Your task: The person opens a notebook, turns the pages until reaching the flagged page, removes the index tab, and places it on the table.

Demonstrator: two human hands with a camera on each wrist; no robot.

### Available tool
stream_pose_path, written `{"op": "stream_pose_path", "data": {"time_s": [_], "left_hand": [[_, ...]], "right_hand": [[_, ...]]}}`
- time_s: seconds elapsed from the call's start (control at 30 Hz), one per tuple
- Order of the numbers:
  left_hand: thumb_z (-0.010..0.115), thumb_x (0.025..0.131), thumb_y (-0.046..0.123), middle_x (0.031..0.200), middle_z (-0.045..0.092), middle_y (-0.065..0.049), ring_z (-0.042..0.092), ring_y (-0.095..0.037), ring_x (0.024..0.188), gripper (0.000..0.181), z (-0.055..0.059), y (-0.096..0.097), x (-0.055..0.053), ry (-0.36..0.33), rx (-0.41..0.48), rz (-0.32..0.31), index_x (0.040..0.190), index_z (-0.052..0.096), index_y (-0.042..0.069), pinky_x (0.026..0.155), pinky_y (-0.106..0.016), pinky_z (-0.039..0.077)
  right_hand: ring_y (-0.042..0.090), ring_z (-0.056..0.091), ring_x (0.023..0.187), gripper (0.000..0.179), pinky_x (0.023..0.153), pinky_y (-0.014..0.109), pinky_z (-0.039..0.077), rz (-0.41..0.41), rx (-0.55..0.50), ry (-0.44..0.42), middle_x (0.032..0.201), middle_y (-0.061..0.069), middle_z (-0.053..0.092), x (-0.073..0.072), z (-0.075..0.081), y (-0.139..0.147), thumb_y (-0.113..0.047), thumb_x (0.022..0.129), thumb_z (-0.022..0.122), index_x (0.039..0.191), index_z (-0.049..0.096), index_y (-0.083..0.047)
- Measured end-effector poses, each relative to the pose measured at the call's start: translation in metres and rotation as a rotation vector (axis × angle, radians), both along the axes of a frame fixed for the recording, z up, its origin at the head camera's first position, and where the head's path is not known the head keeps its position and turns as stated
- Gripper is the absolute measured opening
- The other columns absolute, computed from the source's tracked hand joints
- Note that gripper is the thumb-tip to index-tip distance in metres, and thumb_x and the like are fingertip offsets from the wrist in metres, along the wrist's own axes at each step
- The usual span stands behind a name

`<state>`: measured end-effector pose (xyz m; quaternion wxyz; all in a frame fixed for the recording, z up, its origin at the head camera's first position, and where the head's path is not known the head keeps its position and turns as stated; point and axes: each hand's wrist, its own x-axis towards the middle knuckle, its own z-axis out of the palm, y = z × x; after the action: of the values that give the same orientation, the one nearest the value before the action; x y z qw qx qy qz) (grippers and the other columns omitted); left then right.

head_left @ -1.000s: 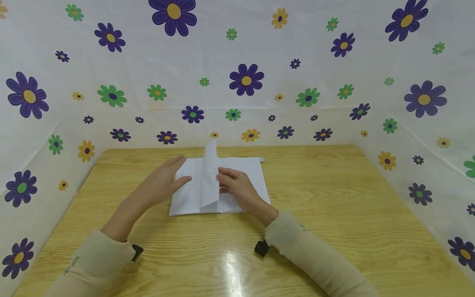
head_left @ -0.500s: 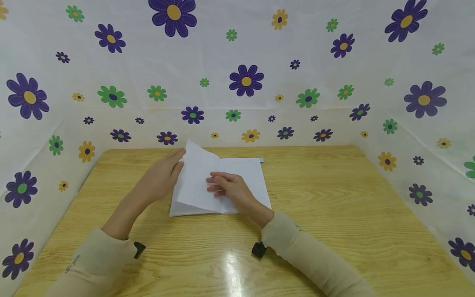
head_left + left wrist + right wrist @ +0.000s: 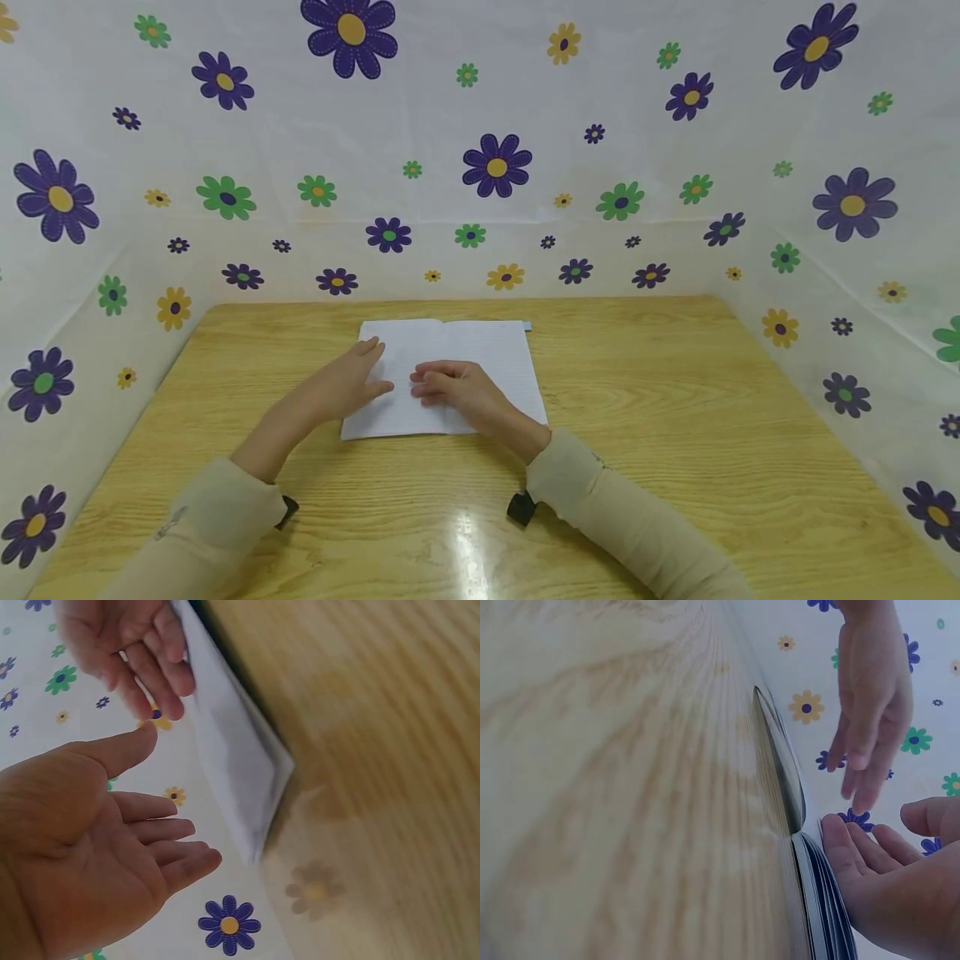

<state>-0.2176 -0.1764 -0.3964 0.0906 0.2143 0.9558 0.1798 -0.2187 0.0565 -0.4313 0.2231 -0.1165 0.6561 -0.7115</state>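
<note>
An open notebook (image 3: 495,350) with white ruled pages lies on the wooden table. Over its left page is my left hand (image 3: 341,387), thumb apart from fairly straight fingers. My right hand (image 3: 472,396) is at the middle of the notebook, with relaxed, slightly bent fingers pointing left. In the left wrist view, the left hand (image 3: 97,847) shows its palm and holds nothing; the notebook (image 3: 232,750) is seen edge-on beyond it. The right wrist view has the right hand (image 3: 900,870) with its little-finger side at the pages of the notebook (image 3: 821,892).
The wooden table (image 3: 675,400) extends around the notebook on all sides. A white cloth (image 3: 420,100) printed with purple, green and yellow flowers encloses the back and both sides. A small light-blue tab (image 3: 527,326) sticks out at the notebook's far right corner.
A raised page has swung from the middle over to the left and now lies flat. The right hand released it and shifted slightly left; the left hand came lower and rightward over the left page.
</note>
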Motion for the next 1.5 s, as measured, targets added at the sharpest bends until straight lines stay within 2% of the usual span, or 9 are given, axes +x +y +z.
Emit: {"op": "stream_pose_path", "data": {"time_s": [0.27, 0.47, 0.73, 0.93, 1.07, 1.27, 1.5], "left_hand": [[0.061, 0.106, 0.029, 0.160, 0.019, -0.041, 0.019, -0.058, 0.148, 0.073, -0.017, 0.004, -0.003, -0.049, -0.088, -0.020, 0.151, 0.030, -0.020, 0.121, -0.062, 0.021], [0.055, 0.108, 0.029, 0.162, 0.014, -0.039, 0.013, -0.057, 0.149, 0.070, -0.018, 0.007, 0.003, -0.125, -0.117, -0.002, 0.154, 0.027, -0.017, 0.121, -0.062, 0.018], [0.056, 0.108, 0.029, 0.161, 0.014, -0.040, 0.012, -0.058, 0.149, 0.070, -0.017, 0.008, 0.006, -0.151, -0.131, 0.004, 0.153, 0.030, -0.017, 0.121, -0.063, 0.018], [0.054, 0.109, 0.031, 0.163, 0.011, -0.039, 0.008, -0.055, 0.151, 0.073, -0.019, 0.007, 0.005, -0.176, -0.139, 0.020, 0.154, 0.024, -0.019, 0.122, -0.061, 0.016], [0.053, 0.109, 0.031, 0.162, 0.010, -0.040, 0.008, -0.056, 0.151, 0.075, -0.019, 0.006, 0.006, -0.180, -0.137, 0.015, 0.153, 0.022, -0.021, 0.123, -0.061, 0.015], [0.053, 0.109, 0.032, 0.161, 0.012, -0.041, 0.010, -0.057, 0.150, 0.075, -0.017, 0.006, 0.006, -0.163, -0.141, -0.005, 0.152, 0.023, -0.022, 0.122, -0.061, 0.016], [0.053, 0.109, 0.032, 0.161, 0.013, -0.041, 0.010, -0.057, 0.150, 0.075, -0.018, 0.007, 0.005, -0.162, -0.144, -0.009, 0.152, 0.023, -0.022, 0.122, -0.061, 0.017]], "right_hand": [[0.031, 0.067, 0.121, 0.037, 0.100, 0.036, 0.055, 0.031, 0.019, 0.002, 0.138, 0.023, 0.063, 0.002, 0.000, 0.000, -0.007, 0.107, 0.055, 0.140, 0.057, 0.010], [0.031, 0.066, 0.122, 0.034, 0.102, 0.036, 0.054, 0.043, 0.033, 0.016, 0.138, 0.022, 0.064, 0.002, 0.000, 0.000, -0.008, 0.106, 0.056, 0.136, 0.061, 0.008], [0.028, 0.065, 0.124, 0.033, 0.104, 0.033, 0.053, 0.079, 0.071, 0.044, 0.138, 0.019, 0.064, 0.004, 0.000, 0.005, -0.010, 0.106, 0.059, 0.136, 0.064, 0.003], [0.023, 0.069, 0.119, 0.040, 0.104, 0.033, 0.053, 0.011, 0.159, 0.033, 0.137, 0.009, 0.067, 0.002, 0.002, 0.024, -0.020, 0.106, 0.061, 0.141, 0.061, -0.002], [0.022, 0.068, 0.118, 0.042, 0.102, 0.034, 0.054, -0.068, 0.192, 0.034, 0.136, 0.010, 0.067, -0.004, 0.002, 0.044, -0.018, 0.106, 0.060, 0.143, 0.058, 0.002], [0.026, 0.068, 0.116, 0.039, 0.099, 0.035, 0.056, -0.168, 0.328, 0.120, 0.135, 0.016, 0.067, -0.007, 0.008, 0.080, -0.014, 0.105, 0.060, 0.139, 0.060, 0.005], [0.032, 0.065, 0.118, 0.036, 0.098, 0.040, 0.056, -0.162, 0.545, 0.321, 0.132, 0.021, 0.067, -0.008, 0.011, 0.111, -0.010, 0.103, 0.062, 0.134, 0.062, 0.009]]}}
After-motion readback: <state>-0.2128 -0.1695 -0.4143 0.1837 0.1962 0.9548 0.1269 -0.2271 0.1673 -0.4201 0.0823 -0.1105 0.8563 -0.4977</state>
